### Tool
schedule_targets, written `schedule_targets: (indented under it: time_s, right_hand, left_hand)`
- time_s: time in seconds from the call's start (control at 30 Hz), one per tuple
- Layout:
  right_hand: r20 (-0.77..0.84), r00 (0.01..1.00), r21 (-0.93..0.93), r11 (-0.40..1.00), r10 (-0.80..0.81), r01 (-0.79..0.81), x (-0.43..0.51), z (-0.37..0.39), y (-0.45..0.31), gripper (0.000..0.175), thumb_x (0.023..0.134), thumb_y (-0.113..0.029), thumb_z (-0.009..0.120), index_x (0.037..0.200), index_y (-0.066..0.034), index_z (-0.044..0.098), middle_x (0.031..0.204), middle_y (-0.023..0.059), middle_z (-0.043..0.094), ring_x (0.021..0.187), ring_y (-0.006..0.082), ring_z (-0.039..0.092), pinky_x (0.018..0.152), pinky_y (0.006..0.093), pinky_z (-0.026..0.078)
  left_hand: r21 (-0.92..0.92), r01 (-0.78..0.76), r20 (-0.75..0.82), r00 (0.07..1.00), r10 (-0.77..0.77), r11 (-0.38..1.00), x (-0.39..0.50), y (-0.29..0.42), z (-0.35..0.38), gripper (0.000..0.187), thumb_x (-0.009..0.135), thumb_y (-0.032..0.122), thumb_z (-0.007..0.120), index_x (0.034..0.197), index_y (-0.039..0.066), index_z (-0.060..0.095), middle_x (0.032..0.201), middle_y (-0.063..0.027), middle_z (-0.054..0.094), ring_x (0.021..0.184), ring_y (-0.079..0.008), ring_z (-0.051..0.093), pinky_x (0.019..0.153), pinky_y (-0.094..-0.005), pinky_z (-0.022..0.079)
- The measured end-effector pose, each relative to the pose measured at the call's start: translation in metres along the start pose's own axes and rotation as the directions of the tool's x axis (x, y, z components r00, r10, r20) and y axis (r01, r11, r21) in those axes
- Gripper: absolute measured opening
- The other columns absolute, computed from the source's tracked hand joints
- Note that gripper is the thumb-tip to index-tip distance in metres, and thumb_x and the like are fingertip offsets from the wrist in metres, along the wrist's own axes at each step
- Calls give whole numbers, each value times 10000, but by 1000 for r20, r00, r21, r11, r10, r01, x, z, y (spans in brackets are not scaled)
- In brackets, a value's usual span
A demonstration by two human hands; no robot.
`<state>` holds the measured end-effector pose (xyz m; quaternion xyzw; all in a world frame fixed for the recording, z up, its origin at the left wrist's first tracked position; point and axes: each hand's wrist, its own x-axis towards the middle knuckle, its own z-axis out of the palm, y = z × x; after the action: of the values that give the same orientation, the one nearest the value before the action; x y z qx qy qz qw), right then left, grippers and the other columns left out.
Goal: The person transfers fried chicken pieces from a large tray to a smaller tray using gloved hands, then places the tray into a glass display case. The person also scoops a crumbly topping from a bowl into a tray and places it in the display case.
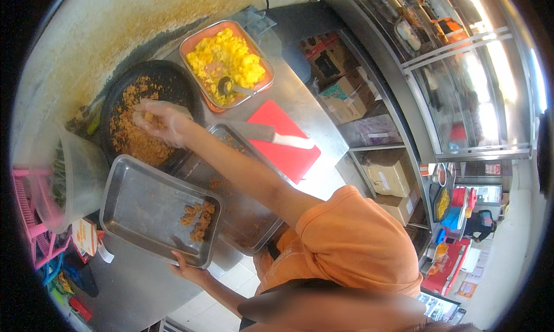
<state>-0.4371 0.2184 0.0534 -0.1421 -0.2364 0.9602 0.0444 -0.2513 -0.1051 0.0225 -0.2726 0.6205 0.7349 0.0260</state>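
Observation:
My right hand [162, 122], in a clear plastic glove, is curled around some crumbly brown mince [145, 148] in a black round pan [177, 76]. My bare left hand [188, 269] grips the near rim of a metal tray [147, 202], fingers over the edge. Small clumps of brown mince [199, 221] lie at one end of this tray. Partly under it and my right forearm is a second metal tray [246, 215] with brown residue. A knife [277, 137] with a white handle lies across a red cutting board [298, 163]. Yellow food [225, 63] and a ladle [227, 86] sit in an orange-lined tray [269, 74].
A clear plastic tub [82, 176] with green contents and a pink rack [37, 215] stand at the left. The stained wall [82, 42] borders the steel counter [143, 280]. Cardboard boxes [346, 98] fill shelves beneath a glass display case [467, 94]. Another person [480, 226] is far right.

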Motion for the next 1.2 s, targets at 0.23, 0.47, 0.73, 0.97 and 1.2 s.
schedule_targets:
  time_s: [0.23, 0.47, 0.73, 0.97, 1.2]
  right_hand:
    - [67, 994, -90, 991, -92, 98, 21, -12, 6, 245, 1010, -192, 602, 1219, -64, 613, 1116, 66, 664, 979, 162, 631, 854, 325, 534]
    - [-14, 999, -63, 997, -47, 46, -5, 14, -11, 261, 1000, -292, 631, 1175, -99, 642, 1051, 49, 664, 967, 179, 624, 914, 362, 513]
    - [61, 989, -411, 906, 136, -99, -53, 50, -10, 484, 939, -237, 718, 1342, -17, 566, 1389, 115, 589, 1287, 222, 563, 1123, 369, 454]
    - [311, 885, -786, 618, 346, 34, -103, 57, 25, 275, 929, -187, 723, 1122, 8, 713, 1098, 112, 728, 1013, 212, 686, 901, 352, 547]
    - [387, 909, -811, 526, 152, 258, -33, 32, -6, 261, 964, -190, 667, 1116, 17, 718, 1111, 119, 731, 961, 182, 678, 893, 333, 536]
  left_hand:
    - [-38, -15, 33, 999, 16, 999, 6, -5, -3, 496, 960, 210, 714, 1361, 7, 505, 1308, -154, 593, 1110, -284, 612, 877, -448, 540]
    - [-14, -23, 11, 1000, 23, 1000, 6, -5, 2, 427, 968, 204, 703, 1302, -4, 537, 1262, -149, 621, 1076, -262, 628, 876, -422, 534]
    - [73, 25, -86, 996, -19, 997, -3, -4, 19, 511, 972, 220, 700, 1349, -76, 522, 1144, -110, 664, 1053, -196, 600, 970, -348, 455]
    - [-84, 20, 58, 998, -15, 996, -11, 20, 42, 352, 972, 148, 693, 1284, 15, 599, 1130, -56, 651, 1016, -155, 589, 900, -326, 466]
    - [-42, -47, 37, 998, 49, 998, -14, 28, 32, 401, 986, 169, 654, 1345, 1, 588, 1134, -59, 668, 1037, -165, 590, 942, -317, 448]
